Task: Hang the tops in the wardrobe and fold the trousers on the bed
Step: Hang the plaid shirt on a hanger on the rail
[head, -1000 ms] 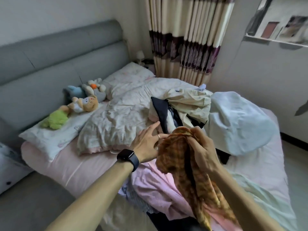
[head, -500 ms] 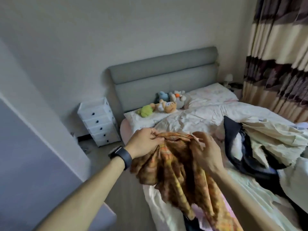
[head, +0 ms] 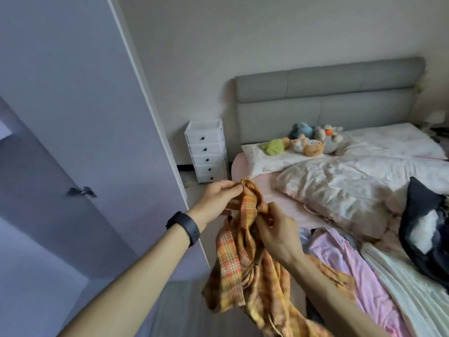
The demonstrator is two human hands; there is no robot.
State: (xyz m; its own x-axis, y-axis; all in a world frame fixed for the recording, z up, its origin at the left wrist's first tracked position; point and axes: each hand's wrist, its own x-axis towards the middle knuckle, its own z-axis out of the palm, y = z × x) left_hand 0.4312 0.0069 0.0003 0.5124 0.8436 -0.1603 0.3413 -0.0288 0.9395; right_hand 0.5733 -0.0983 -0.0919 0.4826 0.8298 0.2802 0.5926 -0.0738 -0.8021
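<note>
An orange plaid top (head: 243, 268) hangs in front of me, beside the bed's near left corner. My left hand (head: 216, 203) pinches its upper edge with fingertips and thumb. My right hand (head: 277, 229) grips bunched fabric just below and to the right. The pale wardrobe (head: 80, 122) stands at the left with its doors shut. On the bed (head: 286, 198) lie a pink garment (head: 359, 268) and a dark garment (head: 422, 229) at the right edge.
A white drawer unit (head: 206, 152) stands between wardrobe and grey headboard (head: 325, 100). Several soft toys (head: 308, 142) rest on a pillow. A crumpled duvet (head: 345, 188) covers the bed's middle. A dark handle (head: 81, 192) sits on the wardrobe door.
My view has swung left from the bed toward the wardrobe. Both hands stayed on the plaid top, carrying it off the clothes pile to the bed's left side.
</note>
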